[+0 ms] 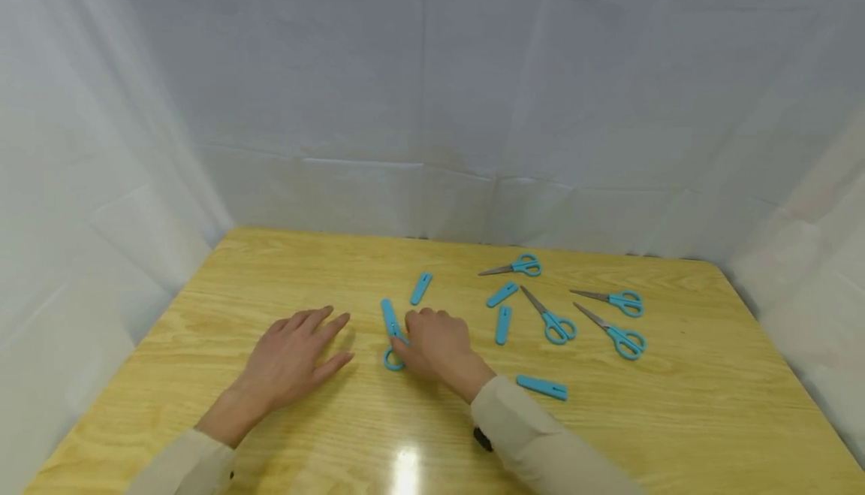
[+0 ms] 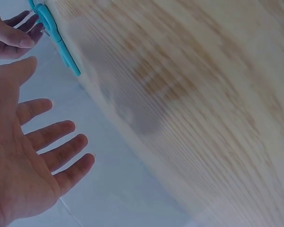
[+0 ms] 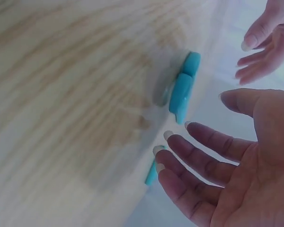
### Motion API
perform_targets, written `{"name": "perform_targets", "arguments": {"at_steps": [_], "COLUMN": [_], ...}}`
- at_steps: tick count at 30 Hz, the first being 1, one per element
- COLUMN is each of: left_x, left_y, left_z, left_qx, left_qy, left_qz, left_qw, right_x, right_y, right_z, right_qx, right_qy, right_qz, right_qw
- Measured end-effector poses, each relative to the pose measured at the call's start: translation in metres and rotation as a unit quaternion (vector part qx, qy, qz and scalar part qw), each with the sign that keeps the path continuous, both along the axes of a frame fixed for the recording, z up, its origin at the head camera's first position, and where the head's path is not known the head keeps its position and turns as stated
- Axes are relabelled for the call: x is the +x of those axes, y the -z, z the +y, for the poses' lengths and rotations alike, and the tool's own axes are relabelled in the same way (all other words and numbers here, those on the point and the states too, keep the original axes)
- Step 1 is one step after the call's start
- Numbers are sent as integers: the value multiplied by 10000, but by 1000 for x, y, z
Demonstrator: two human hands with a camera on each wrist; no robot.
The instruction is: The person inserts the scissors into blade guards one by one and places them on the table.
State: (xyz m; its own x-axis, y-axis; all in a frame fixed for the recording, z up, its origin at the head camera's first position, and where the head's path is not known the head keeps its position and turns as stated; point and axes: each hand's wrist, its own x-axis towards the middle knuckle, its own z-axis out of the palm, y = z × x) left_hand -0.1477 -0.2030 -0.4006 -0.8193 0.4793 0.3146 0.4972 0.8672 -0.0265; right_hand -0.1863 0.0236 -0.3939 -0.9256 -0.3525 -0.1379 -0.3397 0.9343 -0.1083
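Observation:
A pair of scissors with blue handles (image 3: pixel 181 92), its blades inside a blue blade cover (image 1: pixel 389 315), lies on the table between the two hands. My right hand (image 1: pixel 442 345) is just over its handles, partly covering them in the head view. In the right wrist view the right fingers (image 3: pixel 194 163) are loosely bent beside the scissors, with nothing between them. To the left, my left hand (image 1: pixel 290 360) hovers palm down, fingers spread and holding nothing. The left wrist view shows its relaxed fingers (image 2: pixel 57 137) apart from the covered scissors (image 2: pixel 49 23).
Several bare-bladed scissors (image 1: pixel 553 327) lie on the wooden table (image 1: pixel 709 405) to the right. Loose blade covers are scattered about: one (image 1: pixel 421 288) beyond the right hand, two (image 1: pixel 503 324) near the scissors, another (image 1: pixel 542 387) by the right sleeve. White sheeting (image 1: pixel 432 89) surrounds the table.

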Motion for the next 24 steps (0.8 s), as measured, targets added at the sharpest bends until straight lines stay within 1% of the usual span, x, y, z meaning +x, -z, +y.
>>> {"name": "perform_targets", "arguments": {"at_steps": [6,11,17,20,24], "left_x": [0,-1,-2,-3,-5], "left_y": [-1,-1,-4,-6,-9], "left_z": [3,6,11,15,22], "left_qx": [122,176,245,273,250], "left_qy": [-44,-28,-44,-36,58], "left_qz": [0,-5,-147,-218,-252], "left_qw": [9999,9998,9996,9994,9994], "right_x": [5,3,-1,-2,-3], "right_y": [-9,-16,-22,-23,-21], "right_z": [17,42,76,92,114], "right_qx": [-329,-435,-279,-212,-247], "right_qy": [-170,-432,-712,-718,-753], "right_qz": [26,152,548,623,760], "right_qw": [9993,9980,9956,9952,9940]}}
